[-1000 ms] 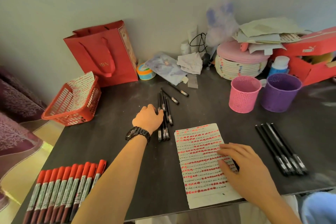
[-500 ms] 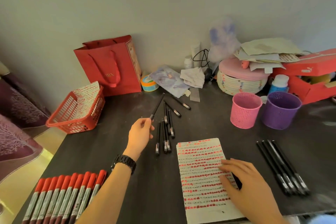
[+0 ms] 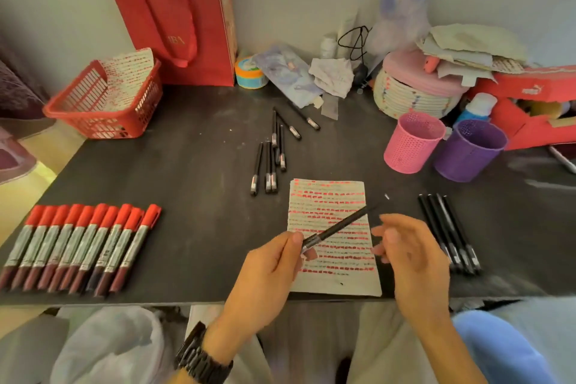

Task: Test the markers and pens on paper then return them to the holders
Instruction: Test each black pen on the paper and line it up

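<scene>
Your left hand [image 3: 268,271] pinches a black pen [image 3: 339,227] at its banded end, thumb against fingers. The shaft angles up and to the right, offering its far end to your right hand [image 3: 411,256]. That hand is loose and holds nothing, near the pen's far tip, probably ready to uncap it or take it for writing. The paper [image 3: 324,196] lies directly beneath both hands. Loose black pens [image 3: 268,165] lie beyond the left grip, and a neat row of pens [image 3: 448,227] lies just right of the right hand. The pink holder [image 3: 411,143] and purple holder [image 3: 470,153] stand well beyond it.
</scene>
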Demonstrator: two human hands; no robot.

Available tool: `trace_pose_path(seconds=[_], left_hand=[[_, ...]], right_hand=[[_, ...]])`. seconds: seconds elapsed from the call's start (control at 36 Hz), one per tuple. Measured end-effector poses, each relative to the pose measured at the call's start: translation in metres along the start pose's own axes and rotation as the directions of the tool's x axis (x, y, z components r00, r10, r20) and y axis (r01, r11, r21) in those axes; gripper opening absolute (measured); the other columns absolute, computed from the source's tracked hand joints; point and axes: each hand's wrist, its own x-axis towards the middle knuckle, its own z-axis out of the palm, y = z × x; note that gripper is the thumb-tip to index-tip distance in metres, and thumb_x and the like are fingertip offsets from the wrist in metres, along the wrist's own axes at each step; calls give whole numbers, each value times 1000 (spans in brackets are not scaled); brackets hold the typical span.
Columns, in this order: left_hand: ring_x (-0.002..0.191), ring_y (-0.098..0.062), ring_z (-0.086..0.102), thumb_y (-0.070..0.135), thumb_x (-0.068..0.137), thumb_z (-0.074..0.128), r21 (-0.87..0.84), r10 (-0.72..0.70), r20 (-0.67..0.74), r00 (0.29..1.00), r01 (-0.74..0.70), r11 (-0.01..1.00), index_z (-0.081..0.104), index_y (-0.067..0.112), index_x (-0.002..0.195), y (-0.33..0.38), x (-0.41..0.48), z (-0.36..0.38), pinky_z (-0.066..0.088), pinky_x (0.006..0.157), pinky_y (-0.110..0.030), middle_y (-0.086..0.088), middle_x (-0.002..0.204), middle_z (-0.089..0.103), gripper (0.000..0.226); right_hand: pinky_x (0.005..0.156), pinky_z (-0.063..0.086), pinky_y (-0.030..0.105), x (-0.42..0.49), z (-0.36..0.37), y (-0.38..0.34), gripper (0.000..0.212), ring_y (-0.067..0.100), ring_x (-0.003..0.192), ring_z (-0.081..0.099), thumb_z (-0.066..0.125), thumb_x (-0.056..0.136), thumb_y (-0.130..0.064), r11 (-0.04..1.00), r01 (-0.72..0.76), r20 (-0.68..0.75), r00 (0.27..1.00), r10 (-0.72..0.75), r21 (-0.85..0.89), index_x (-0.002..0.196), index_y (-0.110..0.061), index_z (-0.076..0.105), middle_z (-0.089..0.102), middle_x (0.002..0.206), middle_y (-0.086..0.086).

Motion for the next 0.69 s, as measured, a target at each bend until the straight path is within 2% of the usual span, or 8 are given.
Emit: trace_pose_path(seconds=[0.11,0.19,0.25,0.33,0.42,0.5,0.61,0.69], left_hand=[[60,0,50,56,102,29,223,98,68,993,-111,969,57,40,84,1,-16,8,36,59,-15,26,69,57,37],[72,-3,56,58,102,29,330,151,112,982,-180,927,54,37,87,5,-24,12,46,66,-26,24,80,61,35],[80,-4,61,58,99,35,305,159,152,976,-199,931,57,38,92,8,-31,15,49,71,-25,22,89,64,30],[81,-7,61,58,99,35,303,129,207,970,-189,934,58,35,94,7,-41,20,50,71,-29,17,90,66,34],[78,-11,60,58,103,32,390,80,229,970,-167,906,59,29,91,4,-45,22,49,69,-37,12,86,65,41],[76,-13,60,62,100,27,425,52,207,977,-138,894,57,25,82,4,-49,29,49,68,-38,10,78,64,51],[66,-15,57,70,94,31,345,55,172,984,-112,932,61,18,73,7,-49,34,45,61,-32,6,65,61,63],[63,-15,53,68,96,40,260,59,166,984,-102,960,59,19,70,8,-45,34,44,59,-33,6,62,58,58]], right_hand=[[51,48,19,-14,12,-17,18,11,49,54,72,91,-33,969,-178,117,980,159,172,100,-18,71,66,66,4],[48,49,21,-30,20,-19,15,14,47,57,69,83,-34,940,-283,164,953,254,188,87,-22,76,69,63,5],[49,50,23,-44,23,-19,17,14,51,61,71,79,-43,928,-328,173,938,299,177,86,-29,78,72,67,7],[49,50,25,-62,25,-14,30,17,49,60,77,81,-54,915,-365,150,928,341,174,83,-24,76,69,66,9],[49,49,23,-74,24,-12,24,17,48,59,70,88,-45,917,-369,144,926,349,151,81,-23,74,68,66,8],[51,51,22,-81,23,-11,18,17,51,61,62,86,-39,916,-383,130,921,368,121,77,-27,73,68,65,7],[54,53,25,-79,18,-14,21,18,52,62,63,87,-48,922,-362,125,930,346,140,85,-30,73,67,66,9],[55,53,25,-72,13,-19,28,20,53,62,62,82,-52,928,-337,149,937,315,161,87,-27,73,67,67,9]])
